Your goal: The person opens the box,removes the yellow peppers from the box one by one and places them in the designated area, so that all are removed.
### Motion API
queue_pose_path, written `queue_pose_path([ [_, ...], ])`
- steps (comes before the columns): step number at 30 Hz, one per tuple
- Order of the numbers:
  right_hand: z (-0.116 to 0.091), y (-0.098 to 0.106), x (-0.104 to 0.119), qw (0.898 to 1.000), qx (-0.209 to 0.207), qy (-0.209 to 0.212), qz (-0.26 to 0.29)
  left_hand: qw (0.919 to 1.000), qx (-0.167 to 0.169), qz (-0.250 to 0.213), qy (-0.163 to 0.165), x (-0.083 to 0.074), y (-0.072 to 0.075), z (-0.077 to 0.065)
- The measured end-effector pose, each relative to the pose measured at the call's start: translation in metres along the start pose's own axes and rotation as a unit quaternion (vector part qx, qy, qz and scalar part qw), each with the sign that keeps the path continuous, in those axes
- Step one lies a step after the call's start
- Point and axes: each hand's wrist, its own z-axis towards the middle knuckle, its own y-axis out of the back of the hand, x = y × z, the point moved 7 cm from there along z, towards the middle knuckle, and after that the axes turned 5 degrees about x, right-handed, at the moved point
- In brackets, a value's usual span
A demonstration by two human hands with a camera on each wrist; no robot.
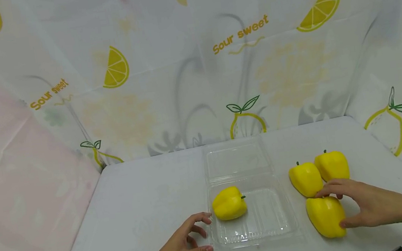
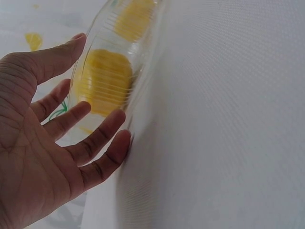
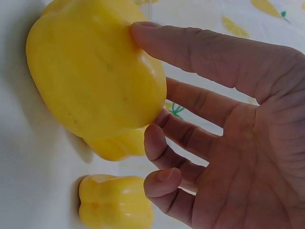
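A clear plastic clamshell container (image 1: 257,237) lies with its lid folded back on the white table. Inside its left part, one yellow bell pepper (image 1: 229,204) rests on its side. My left hand (image 1: 179,248) is at the container's left edge, fingers loosely bent and spread, fingertips right at the wall. To the right of the container, my right hand (image 1: 374,202) holds the nearest yellow bell pepper (image 1: 325,216) between thumb and fingers. In the right wrist view the thumb presses that pepper's side (image 3: 95,71), and the other fingertips are partly hidden behind it.
Two more yellow bell peppers stand just beyond my right hand, one on the left (image 1: 306,180) and one on the right (image 1: 333,165). The container's lid (image 1: 237,161) lies flat toward the back. A lemon-printed cloth (image 1: 176,60) hangs behind the table.
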Motion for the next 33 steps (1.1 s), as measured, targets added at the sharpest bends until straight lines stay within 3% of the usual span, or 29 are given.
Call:
queue_pose_path([
  [14,0.008,0.006,0.005,1.0,-0.012,-0.007,-0.024,0.9999,-0.003,0.009,-0.013,-0.003,0.0,0.0],
  [25,0.021,0.009,0.007,0.997,-0.033,-0.059,-0.022,0.9998,-0.002,0.007,-0.017,-0.002,-0.002,0.0],
  [33,0.036,0.012,0.012,0.989,-0.08,-0.118,-0.04,0.9999,-0.003,0.005,-0.015,-0.004,-0.001,0.0],
])
